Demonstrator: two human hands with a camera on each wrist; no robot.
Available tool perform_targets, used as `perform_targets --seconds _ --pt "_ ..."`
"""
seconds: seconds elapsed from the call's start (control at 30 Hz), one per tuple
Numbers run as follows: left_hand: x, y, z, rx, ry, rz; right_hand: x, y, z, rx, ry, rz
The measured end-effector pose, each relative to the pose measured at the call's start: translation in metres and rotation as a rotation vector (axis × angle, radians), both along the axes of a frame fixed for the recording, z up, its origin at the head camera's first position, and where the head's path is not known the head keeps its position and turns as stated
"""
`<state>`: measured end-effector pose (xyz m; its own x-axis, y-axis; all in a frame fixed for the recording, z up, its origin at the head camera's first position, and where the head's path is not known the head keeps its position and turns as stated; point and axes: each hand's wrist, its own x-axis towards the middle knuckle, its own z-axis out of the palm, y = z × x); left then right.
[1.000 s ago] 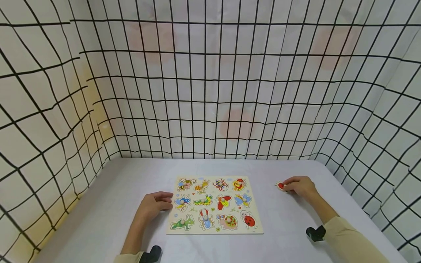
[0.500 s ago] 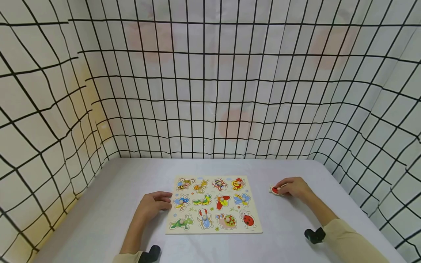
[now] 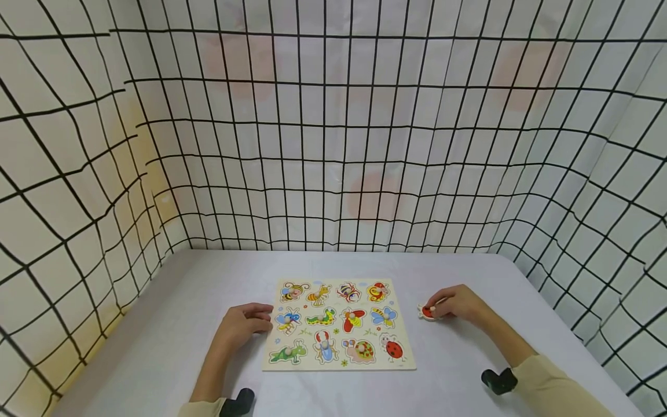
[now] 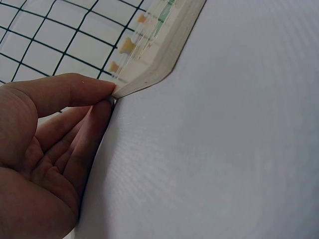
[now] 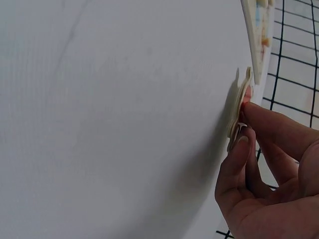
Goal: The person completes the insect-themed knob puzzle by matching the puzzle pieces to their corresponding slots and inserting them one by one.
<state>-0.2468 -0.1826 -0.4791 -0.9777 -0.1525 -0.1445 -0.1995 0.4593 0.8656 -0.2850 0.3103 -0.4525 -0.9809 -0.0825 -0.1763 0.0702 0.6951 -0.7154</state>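
Observation:
The wooden insect peg puzzle board (image 3: 335, 333) lies flat on the table, most of its pictures bearing small knobs. Beside its left edge rests my left hand (image 3: 238, 330), the thumb and fingertips touching that edge; the left wrist view shows the thumb tip (image 4: 107, 90) right at the board's side. To the right of the board, my right hand (image 3: 458, 304) pinches a red puzzle piece (image 3: 428, 313) with a pale outline between thumb and fingers. In the right wrist view the piece (image 5: 239, 109) is edge-on, close over the cloth. A ladybug picture (image 3: 393, 349) fills the board's near right corner.
A white cloth covers the table (image 3: 208, 278). Black wire grid panels (image 3: 333, 145) backed with white sheeting stand behind it and along both sides. A dark strap-like device sits at each wrist.
My right hand has brought the red puzzle piece leftward and nearer to me, closer to the board. The left hand stays at the board's left edge.

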Motion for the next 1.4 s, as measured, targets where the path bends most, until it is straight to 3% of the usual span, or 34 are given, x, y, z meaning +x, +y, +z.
perform_targets --seconds 0.5,1.03,1.4 --pt "-0.002 -0.003 -0.004 -0.004 0.002 -0.001 0.011 -0.039 0.011 -0.021 -0.094 0.309" --pt "-0.001 -0.001 -0.003 -0.003 0.0 -0.003 0.02 -0.062 0.008 -0.053 -0.119 0.373" --pt "-0.001 0.0 -0.001 0.003 0.005 -0.003 0.022 -0.067 0.009 -0.067 -0.131 0.362"
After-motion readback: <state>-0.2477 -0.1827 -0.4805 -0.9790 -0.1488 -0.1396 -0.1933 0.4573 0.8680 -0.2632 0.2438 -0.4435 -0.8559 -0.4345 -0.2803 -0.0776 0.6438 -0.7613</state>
